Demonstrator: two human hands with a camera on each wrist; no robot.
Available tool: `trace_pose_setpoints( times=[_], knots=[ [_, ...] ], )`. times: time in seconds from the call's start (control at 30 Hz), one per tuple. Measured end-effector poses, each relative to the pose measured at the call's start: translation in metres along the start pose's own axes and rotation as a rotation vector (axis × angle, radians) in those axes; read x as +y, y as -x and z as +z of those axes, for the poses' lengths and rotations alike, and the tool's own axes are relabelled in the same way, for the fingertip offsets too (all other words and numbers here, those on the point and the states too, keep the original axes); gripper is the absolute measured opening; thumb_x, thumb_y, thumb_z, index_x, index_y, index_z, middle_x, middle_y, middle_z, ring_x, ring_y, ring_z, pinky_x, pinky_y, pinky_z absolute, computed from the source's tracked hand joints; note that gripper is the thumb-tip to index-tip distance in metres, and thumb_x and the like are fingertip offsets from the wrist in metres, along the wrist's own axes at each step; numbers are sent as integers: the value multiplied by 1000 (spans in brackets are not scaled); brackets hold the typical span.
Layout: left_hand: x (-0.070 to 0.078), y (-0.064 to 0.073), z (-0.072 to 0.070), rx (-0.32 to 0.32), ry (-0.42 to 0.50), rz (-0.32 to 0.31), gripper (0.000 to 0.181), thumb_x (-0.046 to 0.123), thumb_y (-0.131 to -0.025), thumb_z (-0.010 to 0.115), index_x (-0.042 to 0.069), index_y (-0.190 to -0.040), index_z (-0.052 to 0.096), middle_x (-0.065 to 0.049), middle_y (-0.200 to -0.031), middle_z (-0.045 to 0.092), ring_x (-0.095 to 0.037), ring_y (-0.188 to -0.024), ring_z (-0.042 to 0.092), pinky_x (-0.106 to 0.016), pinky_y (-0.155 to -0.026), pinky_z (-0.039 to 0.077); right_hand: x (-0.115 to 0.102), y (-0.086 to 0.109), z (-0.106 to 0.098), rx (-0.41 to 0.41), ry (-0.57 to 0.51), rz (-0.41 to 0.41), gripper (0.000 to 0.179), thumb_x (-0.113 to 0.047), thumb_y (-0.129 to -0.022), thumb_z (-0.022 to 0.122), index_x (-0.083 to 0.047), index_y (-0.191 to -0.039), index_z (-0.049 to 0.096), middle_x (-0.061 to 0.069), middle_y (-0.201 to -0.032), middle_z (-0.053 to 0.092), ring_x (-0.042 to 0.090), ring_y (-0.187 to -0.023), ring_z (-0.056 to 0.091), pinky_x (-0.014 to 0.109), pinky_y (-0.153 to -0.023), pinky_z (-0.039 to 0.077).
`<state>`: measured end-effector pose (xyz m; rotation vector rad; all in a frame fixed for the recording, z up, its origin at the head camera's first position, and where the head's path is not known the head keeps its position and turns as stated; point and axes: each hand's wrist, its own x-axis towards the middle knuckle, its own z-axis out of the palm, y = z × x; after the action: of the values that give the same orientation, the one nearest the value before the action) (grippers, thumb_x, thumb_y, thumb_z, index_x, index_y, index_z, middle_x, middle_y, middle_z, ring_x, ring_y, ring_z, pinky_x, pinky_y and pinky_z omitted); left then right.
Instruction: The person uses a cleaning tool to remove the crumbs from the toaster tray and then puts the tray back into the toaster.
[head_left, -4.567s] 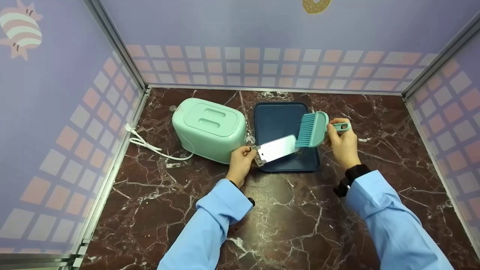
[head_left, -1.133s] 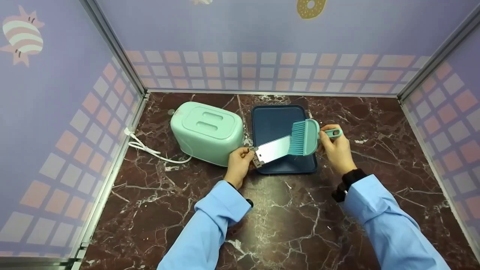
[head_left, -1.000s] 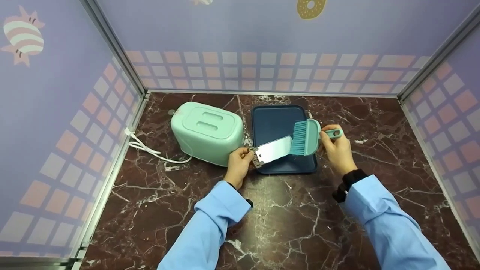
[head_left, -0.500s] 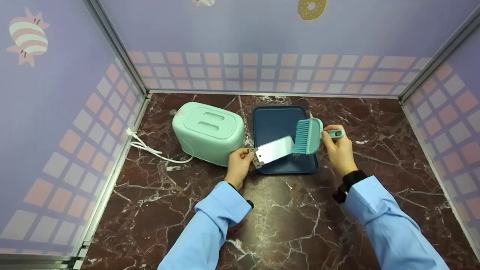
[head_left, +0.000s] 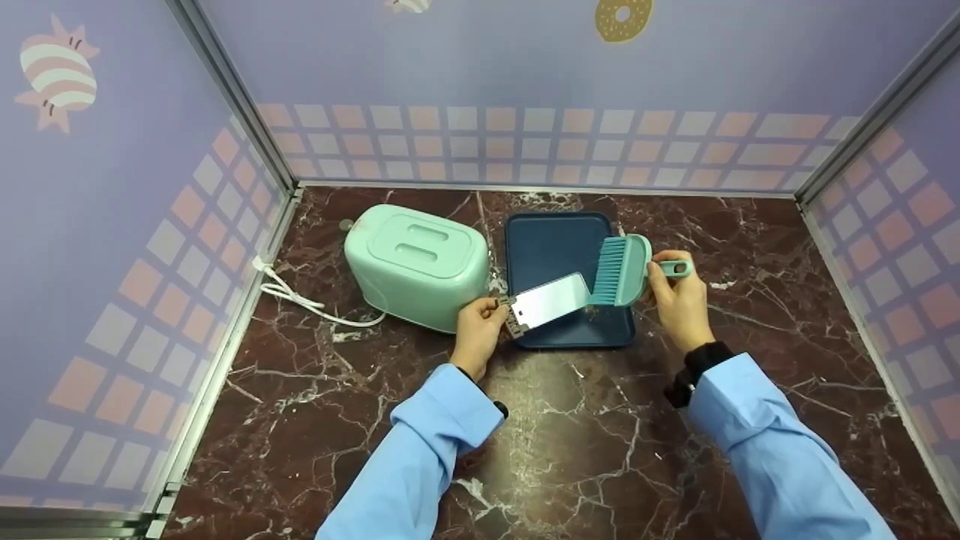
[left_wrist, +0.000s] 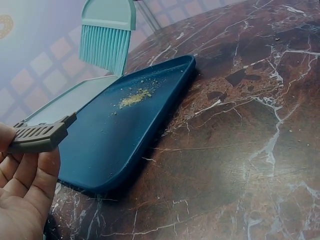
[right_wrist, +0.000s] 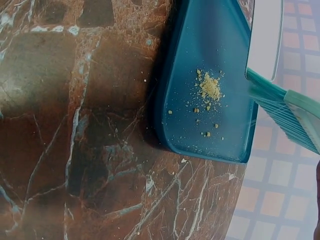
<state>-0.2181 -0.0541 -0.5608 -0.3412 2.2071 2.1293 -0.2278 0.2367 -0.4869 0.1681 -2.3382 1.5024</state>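
Observation:
My left hand pinches the brown slotted end of a flat, shiny toaster crumb tray, thumb on top and fingers below. The metal plate slants out over a dark blue serving tray. In my right hand is the handle of a teal cleaning brush. Its bristles point left, with their lower tips at the plate's far end. On the serving tray lies a small heap of yellowish crumbs, with finer bits scattered around it. The left wrist view shows the crumb tray's brown end close up.
A mint-green toaster stands just left of the serving tray, near my left hand. Its white cord and plug trail toward the left wall. Patterned panels enclose the dark red marble tabletop at the back and both sides.
About a second ago the brush overlapped the crumb tray's far end; it has since drawn right, off the plate. My left hand and the crumb tray have stayed nearly still.

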Motion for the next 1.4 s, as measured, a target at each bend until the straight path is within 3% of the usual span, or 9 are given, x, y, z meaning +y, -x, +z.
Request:
trace_pose_setpoints(
  times=[0.23, 0.53, 0.7, 0.87, 1.17, 1.4],
  knots=[
    [-1, -2, 1, 17, 19, 16, 13, 7, -101, 62, -3, -106, 68, -3, -85, 59, -13, -70, 49, -26, -64, 42, -2, 1, -1, 15, 19, 13, 27, -9, -107, 54, 11, -123, 52, 28, -82, 64, 34, -61, 61, 17, -53, 47],
    [1, 0, -1, 5, 3, 11, 12, 10, -102, 61, 1, -105, 67, -3, -85, 56, -15, -68, 46, -29, -64, 39, 5, -1, 3, 79, -36, 47, 28, -11, -107, 54, 9, -126, 51, 28, -83, 63, 13, -58, 61, 18, -55, 49],
    [1, 0, -1, 12, -7, -2, 18, 11, -102, 61, -1, -114, 68, -7, -97, 62, -16, -76, 49, -29, -69, 43, 21, -6, 9, 100, -73, 72, 32, -21, -106, 56, 2, -129, 52, 24, -83, 66, 14, -60, 63, 24, -57, 53],
    [0, 1, 0, 17, -9, -3, 24, 11, -102, 62, -3, -121, 67, -13, -110, 64, -17, -84, 52, -29, -76, 46, 20, -7, 14, 109, -136, 77, 36, -27, -104, 60, -1, -127, 52, 18, -85, 68, 16, -63, 67, 30, -60, 58],
    [-1, 0, 1, 29, 11, 1, 14, 9, -101, 63, -2, -109, 68, -6, -92, 61, -15, -74, 49, -28, -68, 43, 16, -7, 23, 142, -207, 81, 40, -24, -103, 63, 4, -129, 51, 26, -91, 68, 15, -61, 68, 32, -61, 60],
    [-2, 0, 1, 14, 11, 18, 17, 9, -102, 62, -3, -113, 68, -5, -90, 59, -15, -71, 47, -28, -66, 41, 18, -8, 27, 155, -202, 56, 41, -26, -101, 65, 5, -126, 52, 26, -89, 69, 14, -60, 68, 31, -59, 59]
  ],
)
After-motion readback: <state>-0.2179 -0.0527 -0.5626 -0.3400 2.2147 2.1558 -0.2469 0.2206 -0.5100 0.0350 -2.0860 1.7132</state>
